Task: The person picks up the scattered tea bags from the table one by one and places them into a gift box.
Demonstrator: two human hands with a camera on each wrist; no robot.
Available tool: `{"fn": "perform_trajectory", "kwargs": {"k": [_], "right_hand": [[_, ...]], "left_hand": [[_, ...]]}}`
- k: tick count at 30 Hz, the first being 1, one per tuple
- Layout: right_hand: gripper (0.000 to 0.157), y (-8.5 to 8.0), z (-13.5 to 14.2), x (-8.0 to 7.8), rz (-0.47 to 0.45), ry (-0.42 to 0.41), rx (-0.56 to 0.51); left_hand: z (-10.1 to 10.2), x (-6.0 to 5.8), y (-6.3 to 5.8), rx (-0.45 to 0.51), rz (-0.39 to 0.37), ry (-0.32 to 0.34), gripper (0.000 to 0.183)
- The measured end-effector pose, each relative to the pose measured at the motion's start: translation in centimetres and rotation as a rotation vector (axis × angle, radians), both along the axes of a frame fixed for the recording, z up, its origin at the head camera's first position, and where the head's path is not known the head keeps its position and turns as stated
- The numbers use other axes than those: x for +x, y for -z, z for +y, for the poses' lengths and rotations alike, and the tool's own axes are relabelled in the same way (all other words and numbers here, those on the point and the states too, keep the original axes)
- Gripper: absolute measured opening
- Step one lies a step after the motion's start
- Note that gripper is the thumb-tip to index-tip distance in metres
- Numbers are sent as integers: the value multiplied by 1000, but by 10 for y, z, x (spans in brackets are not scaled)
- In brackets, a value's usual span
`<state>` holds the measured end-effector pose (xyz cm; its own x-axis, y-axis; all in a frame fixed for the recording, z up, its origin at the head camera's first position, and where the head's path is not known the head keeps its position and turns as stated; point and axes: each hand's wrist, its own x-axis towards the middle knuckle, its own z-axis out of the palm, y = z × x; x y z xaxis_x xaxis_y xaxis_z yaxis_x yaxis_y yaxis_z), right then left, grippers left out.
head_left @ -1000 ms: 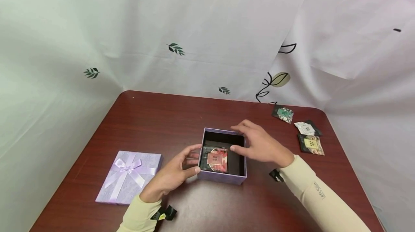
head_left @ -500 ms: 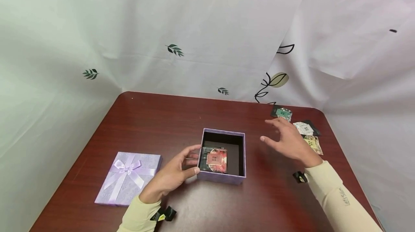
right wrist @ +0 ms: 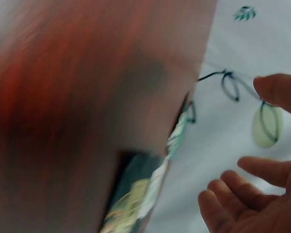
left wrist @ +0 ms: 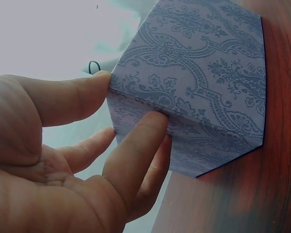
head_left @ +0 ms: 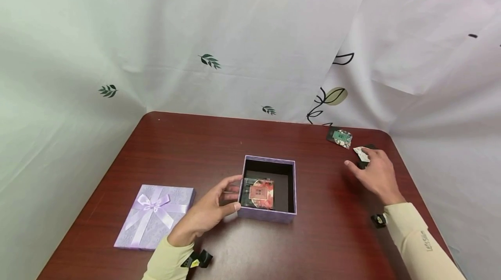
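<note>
A purple patterned gift box (head_left: 269, 216), without its lid, stands mid-table with a red-labelled sachet (head_left: 260, 193) lying inside at its left. My left hand (head_left: 211, 210) rests thumb and fingertips against the box's left side; in the left wrist view they touch its patterned walls (left wrist: 194, 63) near a corner. At the right, my right hand (head_left: 377, 175) hovers over the sachets with fingers spread and nothing held. A white sachet (head_left: 362, 154) shows partly past its fingers. The yellow-labelled sachet (right wrist: 133, 201) is hidden under the hand in the head view but visible in the right wrist view.
A green-labelled sachet (head_left: 341, 137) lies near the back right edge of the dark red table (head_left: 188, 141). The lilac lid with a ribbon bow (head_left: 156, 217) lies left of my left forearm. White printed cloth (head_left: 250, 45) hangs behind the table.
My right hand has left the box and travelled right to above the white and yellow sachets. My left hand, the box and the lid have kept their places.
</note>
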<state>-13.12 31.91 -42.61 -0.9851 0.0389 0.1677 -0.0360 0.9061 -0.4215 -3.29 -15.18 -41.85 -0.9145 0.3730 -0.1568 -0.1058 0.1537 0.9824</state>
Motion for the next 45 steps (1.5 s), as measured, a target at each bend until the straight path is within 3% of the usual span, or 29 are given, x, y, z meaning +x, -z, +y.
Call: {"fn": "perform_trajectory", "kwargs": {"k": [8, 24, 32, 40, 45], "right_hand": [[88, 16, 30, 3, -105, 157, 9], [101, 32, 50, 5, -267, 235, 81], [84, 35, 53, 4, -233, 194, 120], [82, 32, 55, 5, -220, 190, 125], [80, 25, 51, 5, -163, 170, 113]], "left_hand": [[0, 1, -1, 2, 0, 0, 69], [1, 2, -2, 0, -9, -8, 69], [2, 1, -1, -5, -7, -7, 69], [2, 1, -1, -12, -8, -8, 68], [1, 1, -1, -10, -7, -9, 69]]}}
